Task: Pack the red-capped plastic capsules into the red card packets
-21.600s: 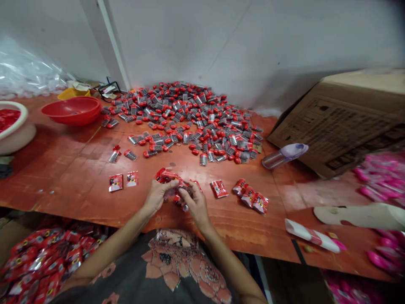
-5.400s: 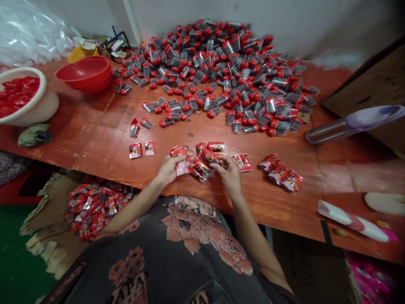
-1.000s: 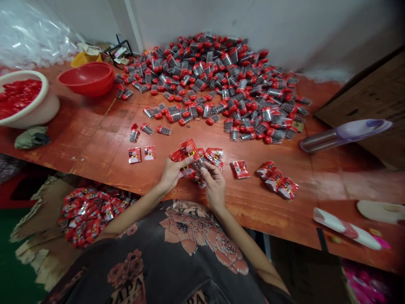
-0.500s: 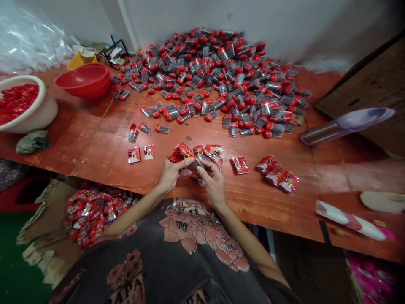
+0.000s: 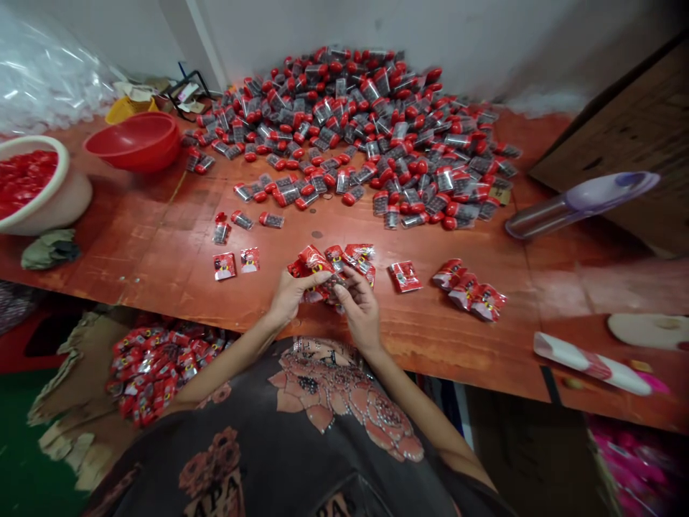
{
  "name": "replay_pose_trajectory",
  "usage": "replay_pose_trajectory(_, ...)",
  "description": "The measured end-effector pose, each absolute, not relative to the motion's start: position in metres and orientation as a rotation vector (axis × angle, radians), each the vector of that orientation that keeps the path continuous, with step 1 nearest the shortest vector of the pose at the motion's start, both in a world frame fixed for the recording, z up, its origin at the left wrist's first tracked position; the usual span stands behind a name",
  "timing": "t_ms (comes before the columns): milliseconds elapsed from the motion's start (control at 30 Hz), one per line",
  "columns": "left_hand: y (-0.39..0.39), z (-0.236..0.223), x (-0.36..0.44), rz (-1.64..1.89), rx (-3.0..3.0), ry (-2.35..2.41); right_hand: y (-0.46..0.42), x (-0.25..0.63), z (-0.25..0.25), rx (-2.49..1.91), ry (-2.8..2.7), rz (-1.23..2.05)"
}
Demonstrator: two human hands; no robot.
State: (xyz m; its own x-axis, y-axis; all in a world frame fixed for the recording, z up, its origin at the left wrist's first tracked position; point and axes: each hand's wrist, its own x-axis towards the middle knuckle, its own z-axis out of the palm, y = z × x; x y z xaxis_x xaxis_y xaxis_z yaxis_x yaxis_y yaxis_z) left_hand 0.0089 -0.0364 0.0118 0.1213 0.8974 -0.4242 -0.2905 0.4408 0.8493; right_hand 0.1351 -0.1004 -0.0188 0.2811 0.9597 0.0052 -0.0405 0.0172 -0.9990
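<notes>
Left hand [image 5: 291,298] and right hand [image 5: 359,310] together above the table's near edge, fingers closing from both sides on a clear capsule pack [image 5: 329,283] with dark contents; pack partly hidden by the fingers. Bunch of red foil packets [image 5: 336,260] touches the hands on the far side. Print shows a cartoon figure and yellow mark; wording too small to read. Some seconds back the hands stood apart over this bunch; now they meet.

Flat packets [image 5: 225,266] lie just left, more [image 5: 468,293] to the right. Large heap of capsule packs [image 5: 349,136] on far side of the orange-red wooden table [image 5: 161,248]. Far left: red plastic bowl [image 5: 132,140], white basin [image 5: 37,208]. Near left, below table: packet pile [image 5: 151,373]. Person's dark T-shirt [image 5: 258,459] reads "PAPA".
</notes>
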Motion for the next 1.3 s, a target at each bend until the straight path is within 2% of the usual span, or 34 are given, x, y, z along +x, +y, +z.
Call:
replay_pose_trajectory(100,-0.037,0.013,0.007,0.987,0.66,1.137,-0.104,0.139,-0.02,-1.341,-1.228,0.766)
replay_pose_trajectory(167,-0.039,0.014,0.009,1.034,0.642,1.13,-0.106,0.138,-0.019,-1.35,-1.239,0.749)
replay_pose_trajectory(367,-0.05,0.012,0.02,0.996,0.664,1.089,-0.104,0.125,-0.014,-1.288,-0.786,1.166)
replay_pose_trajectory(633,-0.042,0.013,0.011,0.951,0.657,1.074,-0.095,0.141,-0.017,-1.247,-0.881,1.275)
replay_pose_trajectory(933,-0.042,-0.006,0.012,0.757,0.353,0.942,-0.089,0.172,-0.041,-1.44,-0.933,1.033)
replay_pose_trajectory(1100,-0.032,-0.008,0.001,0.827,0.302,0.991,-0.083,0.181,-0.036,-1.69,-1.149,0.658)
replay_pose_trajectory(1167,-0.03,-0.009,-0.001,0.882,0.302,1.002,-0.078,0.171,-0.031,-1.645,-1.294,0.684)
replay_pose_trajectory(1300,-0.027,-0.015,-0.007,1.018,0.309,1.01,-0.057,0.139,-0.022,-1.448,-1.517,0.936)
